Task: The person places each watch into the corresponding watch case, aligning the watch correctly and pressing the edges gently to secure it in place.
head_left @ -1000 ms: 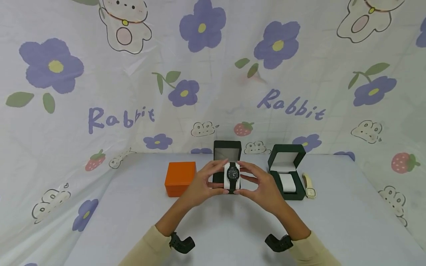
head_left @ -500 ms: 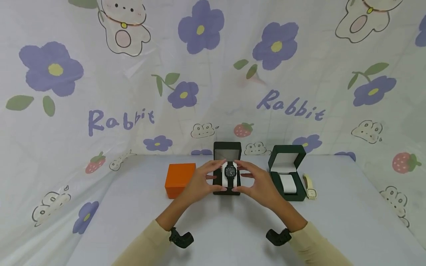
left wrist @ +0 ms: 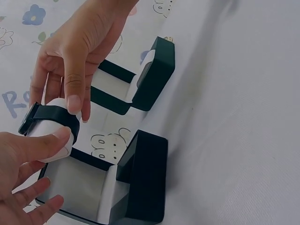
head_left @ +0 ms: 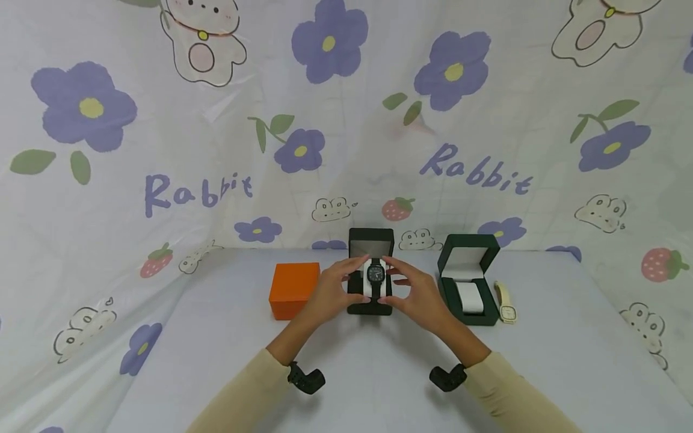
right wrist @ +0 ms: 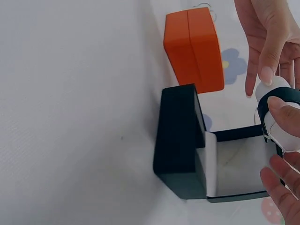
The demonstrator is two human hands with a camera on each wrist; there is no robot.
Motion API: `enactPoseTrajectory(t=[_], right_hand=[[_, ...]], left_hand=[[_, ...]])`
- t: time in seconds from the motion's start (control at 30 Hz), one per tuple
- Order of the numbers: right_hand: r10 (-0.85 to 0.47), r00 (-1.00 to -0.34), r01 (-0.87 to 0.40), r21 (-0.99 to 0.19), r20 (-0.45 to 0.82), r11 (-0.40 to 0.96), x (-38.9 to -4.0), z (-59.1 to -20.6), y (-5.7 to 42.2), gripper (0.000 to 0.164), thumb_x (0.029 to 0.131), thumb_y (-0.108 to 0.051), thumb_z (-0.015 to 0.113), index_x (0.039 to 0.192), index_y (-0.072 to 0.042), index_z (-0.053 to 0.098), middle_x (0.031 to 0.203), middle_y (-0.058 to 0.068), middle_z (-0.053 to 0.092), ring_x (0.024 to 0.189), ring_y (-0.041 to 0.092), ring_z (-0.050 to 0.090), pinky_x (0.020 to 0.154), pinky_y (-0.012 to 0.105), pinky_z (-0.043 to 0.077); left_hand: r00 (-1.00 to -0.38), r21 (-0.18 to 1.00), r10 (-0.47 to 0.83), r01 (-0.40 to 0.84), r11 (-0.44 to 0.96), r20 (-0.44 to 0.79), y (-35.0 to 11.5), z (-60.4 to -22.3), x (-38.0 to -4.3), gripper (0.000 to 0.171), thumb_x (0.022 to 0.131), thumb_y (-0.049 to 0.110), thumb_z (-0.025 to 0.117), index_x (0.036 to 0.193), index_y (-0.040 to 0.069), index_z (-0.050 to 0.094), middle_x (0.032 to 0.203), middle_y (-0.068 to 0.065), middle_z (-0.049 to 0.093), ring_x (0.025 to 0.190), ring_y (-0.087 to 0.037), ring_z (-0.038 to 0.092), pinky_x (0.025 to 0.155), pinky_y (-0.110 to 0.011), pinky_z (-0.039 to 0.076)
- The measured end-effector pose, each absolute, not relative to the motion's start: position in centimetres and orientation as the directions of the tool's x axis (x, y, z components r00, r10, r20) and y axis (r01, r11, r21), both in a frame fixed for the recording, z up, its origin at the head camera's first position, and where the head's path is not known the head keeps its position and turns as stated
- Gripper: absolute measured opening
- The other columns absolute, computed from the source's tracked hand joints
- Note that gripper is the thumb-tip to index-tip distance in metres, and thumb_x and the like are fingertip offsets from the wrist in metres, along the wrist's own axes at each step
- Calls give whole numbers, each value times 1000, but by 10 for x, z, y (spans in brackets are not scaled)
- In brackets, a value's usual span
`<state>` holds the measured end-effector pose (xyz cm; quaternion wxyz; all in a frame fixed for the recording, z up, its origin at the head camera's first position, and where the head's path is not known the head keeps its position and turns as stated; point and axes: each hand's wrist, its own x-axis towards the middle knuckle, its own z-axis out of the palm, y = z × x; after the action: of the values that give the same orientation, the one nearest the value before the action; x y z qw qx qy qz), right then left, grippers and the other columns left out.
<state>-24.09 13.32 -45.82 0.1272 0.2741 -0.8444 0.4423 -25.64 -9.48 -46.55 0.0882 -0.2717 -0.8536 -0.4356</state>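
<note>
A black-strapped watch [head_left: 376, 274] is wrapped round a white cushion [left wrist: 48, 131], which both hands hold raised over an open dark box [head_left: 370, 310]. From the left side my left hand [head_left: 331, 294] pinches the cushion between thumb and fingers, its other fingers spread in the left wrist view. My right hand [head_left: 415, 296] grips the opposite side in the same way, its thumb near the strap. The box lid stands up behind the watch, with a pale lining. In the right wrist view the cushion [right wrist: 274, 86] is apart from the box.
An orange box [head_left: 295, 291], closed, stands to the left. On the right is an open green box [head_left: 491, 310] with a white cushion [head_left: 470, 297] inside. Beside it lies a gold-coloured watch [head_left: 506, 305]. A patterned cloth [head_left: 373, 132] hangs behind the white table [head_left: 216, 337].
Both hands have carried the watch and cushion slightly away from me and a little left, closer in line with the dark box. The other boxes have stayed put.
</note>
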Motion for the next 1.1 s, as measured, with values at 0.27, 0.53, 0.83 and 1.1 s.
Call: enactPoseTrajectory(t=[0.27, 0.53, 0.83, 1.1], right_hand=[[-333, -847, -531, -692, 414, 489, -248, -468, 132, 85, 74, -5, 91, 148, -5, 49, 133, 16, 65, 117, 34, 64, 91, 49, 58], [-322, -868, -494, -710, 377, 501, -257, -479, 127, 82, 76, -5, 89, 148, -5, 49, 131, 18, 66, 117, 37, 64, 93, 52, 57], [-332, -880, -472, -704, 339, 531, -269, -493, 124, 81, 76, -8, 90, 147, -6, 51, 127, 17, 68, 118, 38, 63, 95, 53, 55], [-352, -879, -474, -678, 323, 561, -276, -501, 123, 80, 76, -9, 90, 145, -5, 51, 130, 15, 67, 114, 32, 66, 94, 48, 56]], left_hand=[[-859, 667, 370, 510, 543, 355, -89, -470, -262, 86, 74, 9, 91, 150, 16, 52, 147, -8, 56, 131, -33, 53, 98, -43, 55], [-886, 664, 331, 464, 587, 326, -86, -477, -269, 84, 75, 6, 90, 150, 12, 52, 147, -11, 56, 134, -35, 52, 107, -51, 48], [-927, 685, 282, 372, 627, 246, -84, -485, -274, 84, 74, 4, 91, 148, 11, 53, 147, -9, 55, 136, -33, 50, 115, -50, 39], [-938, 699, 284, 339, 630, 199, -84, -489, -276, 84, 73, 2, 90, 148, 8, 53, 148, -10, 54, 136, -33, 51, 114, -51, 40]])
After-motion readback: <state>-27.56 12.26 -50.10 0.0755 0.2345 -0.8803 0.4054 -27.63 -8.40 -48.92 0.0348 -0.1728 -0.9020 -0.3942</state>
